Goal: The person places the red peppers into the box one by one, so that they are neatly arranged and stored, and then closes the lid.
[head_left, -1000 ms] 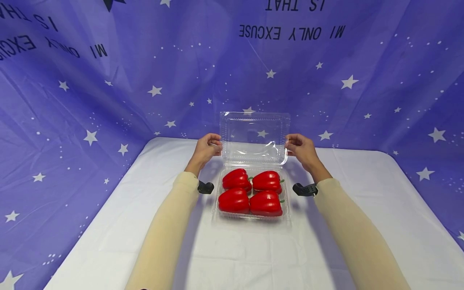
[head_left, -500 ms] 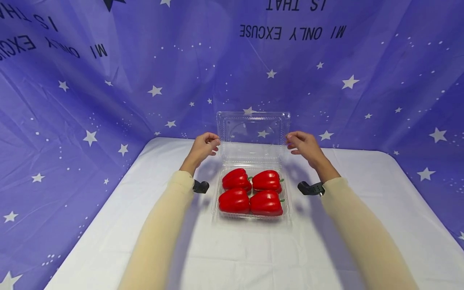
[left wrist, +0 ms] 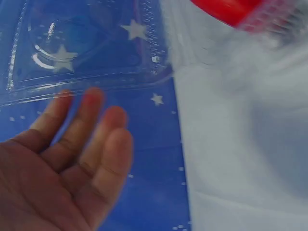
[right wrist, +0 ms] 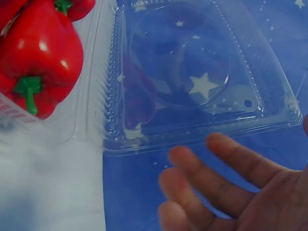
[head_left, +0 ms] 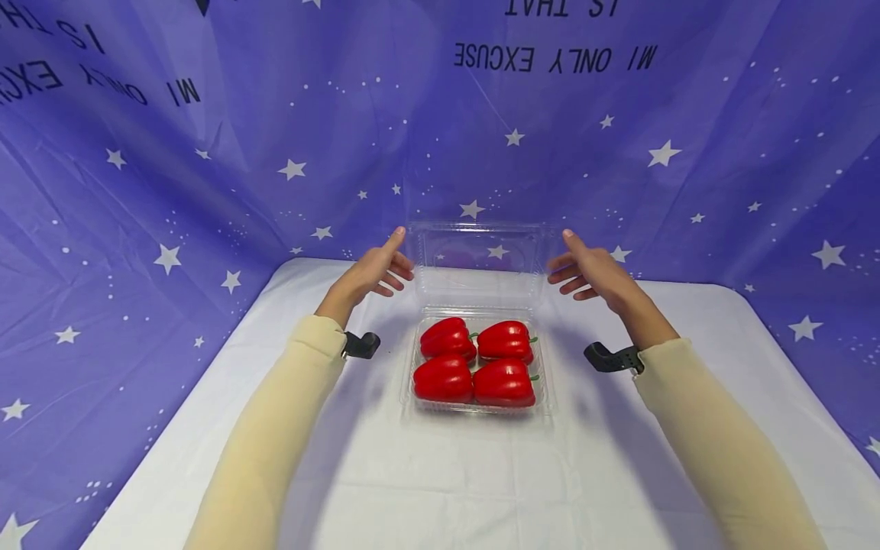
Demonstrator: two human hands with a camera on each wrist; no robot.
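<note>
A clear plastic clamshell box (head_left: 407, 405) sits on the table with its lid (head_left: 481, 289) standing up at the back. Several red bell peppers (head_left: 443, 380) with green stems lie in its base, in two rows. My left hand (head_left: 374, 271) is beside the lid's left edge, thumb up and fingers spread, holding nothing. On the other side my right hand (head_left: 594, 273) mirrors it, palm towards the lid. In both wrist views the fingertips are right at the lid's edge, with the lid (right wrist: 187, 96) seen through to the backdrop.
A white cloth covers the table (head_left: 454, 489). Behind and at both sides hangs a purple-blue backdrop (head_left: 357, 137) with white stars and upside-down black lettering. Dark wrist straps (head_left: 360, 345) stick out below each hand.
Both hands have let go of the lid's side edges and drawn apart, fingers opening and thumbs rising. The lid stays up, tipped slightly further back. The peppers have not moved.
</note>
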